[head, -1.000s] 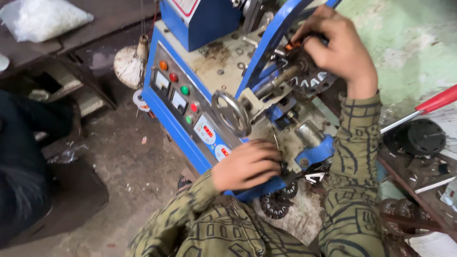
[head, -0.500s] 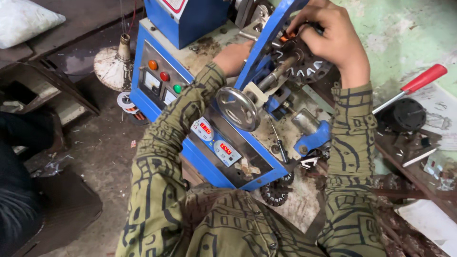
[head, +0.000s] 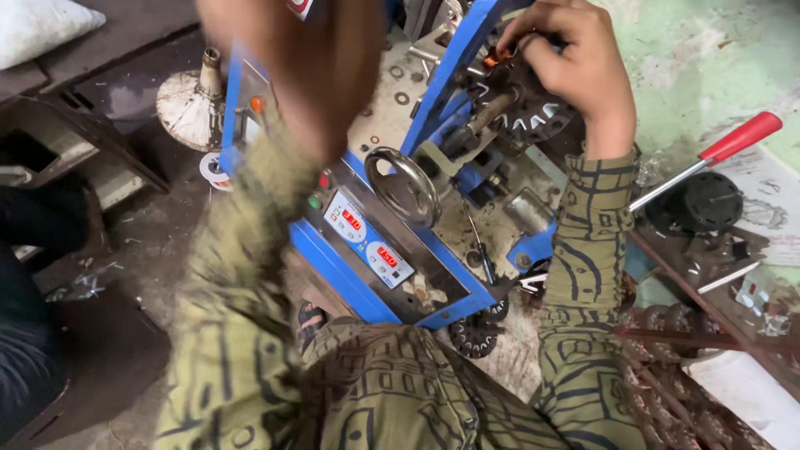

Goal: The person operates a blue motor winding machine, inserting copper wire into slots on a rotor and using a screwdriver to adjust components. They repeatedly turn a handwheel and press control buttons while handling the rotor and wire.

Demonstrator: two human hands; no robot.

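the right hand (head: 575,71) is seen at the top of the view, reached forward over a blue machine (head: 350,267), with the wrist bent and the back of the hand turned to the camera. its fingers (head: 521,33) are curled and pressed onto a dark toothed stator (head: 533,117) that is mounted on the machine's shaft; an orange bit is seen just beside the fingertips. whether the stator is pinched or only touched cannot be told, since the fingertips are hidden behind the knuckles. the right sleeve (head: 592,242), olive with dark lines, is stretched down from the wrist to the lower edge.

the left hand (head: 292,58) is raised close to the camera at the upper left and is shown only as a blur; its grip cannot be told, and nothing is seen held in it. the left forearm is lifted over the machine's front panel, so that part of the panel is covered.

below the stator a round metal handwheel (head: 404,183) is set on the machine, and two small red displays (head: 371,242) are seen on the panel near it. a second toothed part (head: 475,333) is lying at the machine's foot. a red-handled lever (head: 708,158) is seen to the right, well apart from both hands.
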